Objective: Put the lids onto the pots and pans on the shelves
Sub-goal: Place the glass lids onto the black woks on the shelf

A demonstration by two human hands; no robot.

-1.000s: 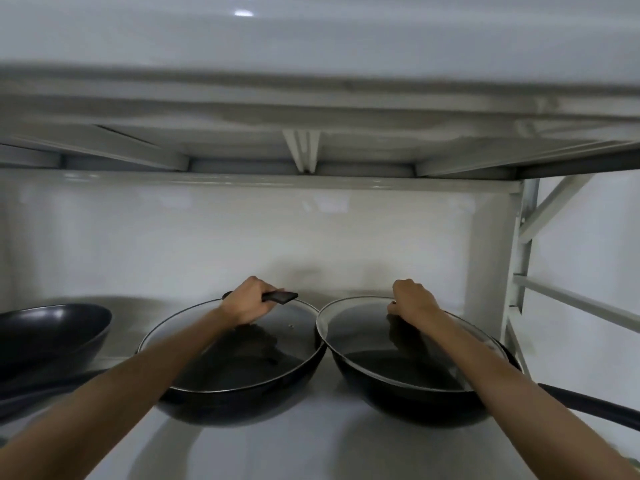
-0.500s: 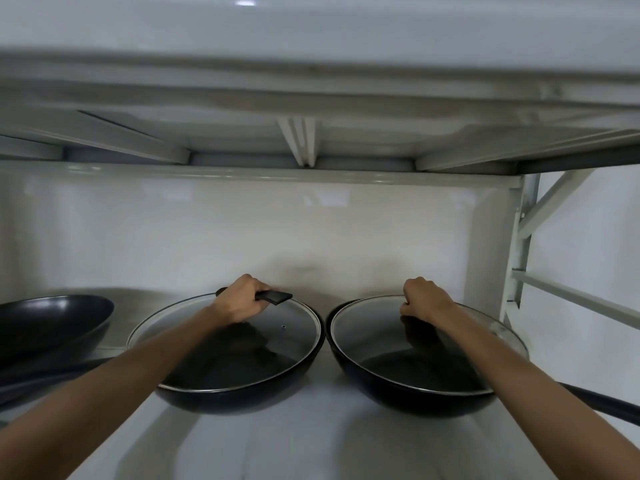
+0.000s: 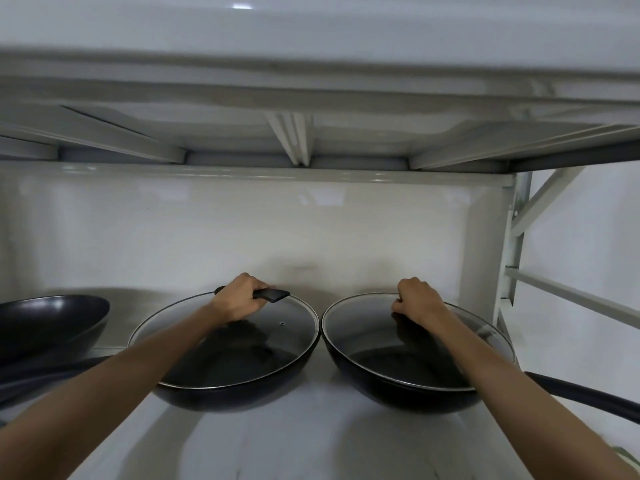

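Note:
Two black woks stand side by side on the white shelf (image 3: 311, 438), rims almost touching. On the left wok (image 3: 228, 393) lies a round glass lid (image 3: 284, 327); my left hand (image 3: 239, 301) is closed around its black handle. The right wok (image 3: 408, 396) carries a second glass lid (image 3: 356, 323), level on the rim, and my right hand (image 3: 417, 301) is closed over its knob, which is hidden under my fingers. The right wok's long black handle (image 3: 585, 396) points out to the right.
A third black pan (image 3: 48, 323) without a lid sits at the far left, with another dark handle (image 3: 38, 379) below it. The upper shelf's underside (image 3: 294, 133) hangs low overhead. A white wall closes the back, and the rack's metal upright (image 3: 512, 258) stands at the right.
The right lid was tilted up at its left edge and has come down flat on the right wok. The left lid has stayed seated. Both hands keep their hold.

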